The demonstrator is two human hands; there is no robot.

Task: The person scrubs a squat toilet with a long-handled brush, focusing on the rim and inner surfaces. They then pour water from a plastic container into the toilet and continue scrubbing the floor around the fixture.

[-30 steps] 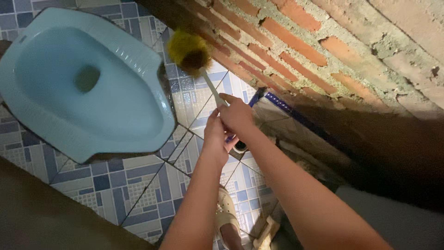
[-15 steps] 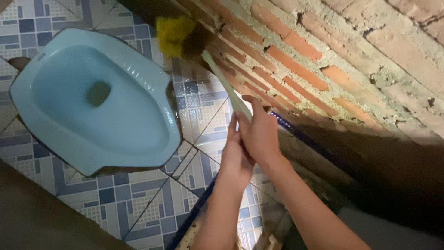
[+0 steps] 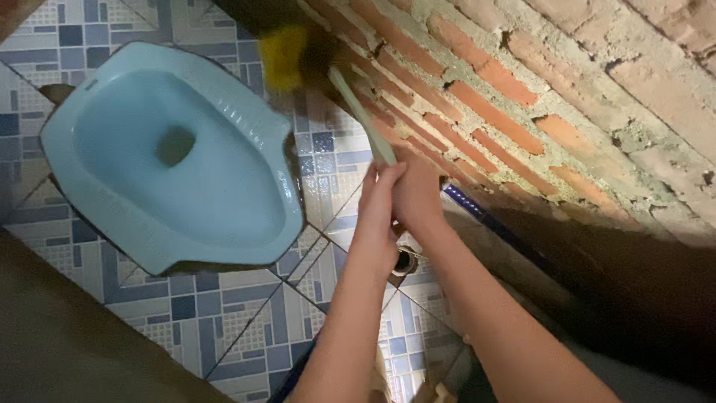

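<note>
Two hands, left hand [image 3: 377, 205] and right hand [image 3: 416, 195], are gripping the pale handle [image 3: 363, 116] of a yellow-bristled brush [image 3: 283, 54], its head reaching beyond the grip against the brick wall [image 3: 522, 97], beside the blue squat toilet [image 3: 171, 157].

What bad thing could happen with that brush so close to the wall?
The yellow brush head sits right at the foot of the rough brick wall, so its bristles might snag on the bricks and flick dirty water about. Both the left hand and the right hand grip the pale handle close to that wall, so knuckles could scrape it. The tiled floor may be slippery.
</note>
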